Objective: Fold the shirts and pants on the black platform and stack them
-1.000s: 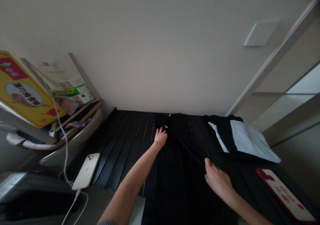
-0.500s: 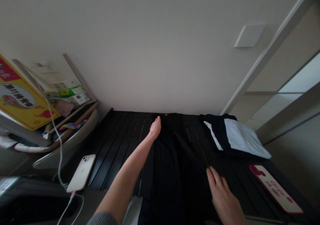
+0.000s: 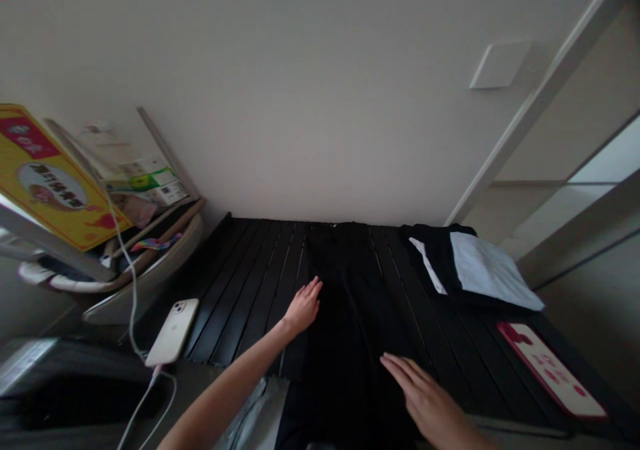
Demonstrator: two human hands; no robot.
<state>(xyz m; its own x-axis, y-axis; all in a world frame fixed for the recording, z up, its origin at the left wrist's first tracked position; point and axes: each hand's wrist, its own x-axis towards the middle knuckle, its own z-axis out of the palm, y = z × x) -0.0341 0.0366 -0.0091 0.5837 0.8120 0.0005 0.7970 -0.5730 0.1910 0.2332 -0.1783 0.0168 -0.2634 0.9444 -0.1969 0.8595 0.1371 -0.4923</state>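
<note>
A long black garment, which looks like a pair of trousers (image 3: 345,330), lies lengthwise over a black slatted table (image 3: 240,263) and hangs toward me past the near edge. My left hand (image 3: 304,303) rests flat along the garment's left edge, fingers stretched out. On the right side of the cloth, closer to me, my right hand (image 3: 420,390) lies with its fingers extended and nothing gripped. Dark cloth on dark slats makes the garment's outline hard to follow.
Folded black and light grey clothes (image 3: 490,270) lie at the right. In front of them is a red-and-white phone case (image 3: 553,370). At the left are a white phone (image 3: 173,333) on a cable, a yellow box (image 3: 55,177) and a bin (image 3: 150,270). A wall (image 3: 320,103) rises behind.
My left hand has come down the garment toward me and its fingers have straightened. My right hand has shifted left over the cloth. The garment's upper part lies flatter.
</note>
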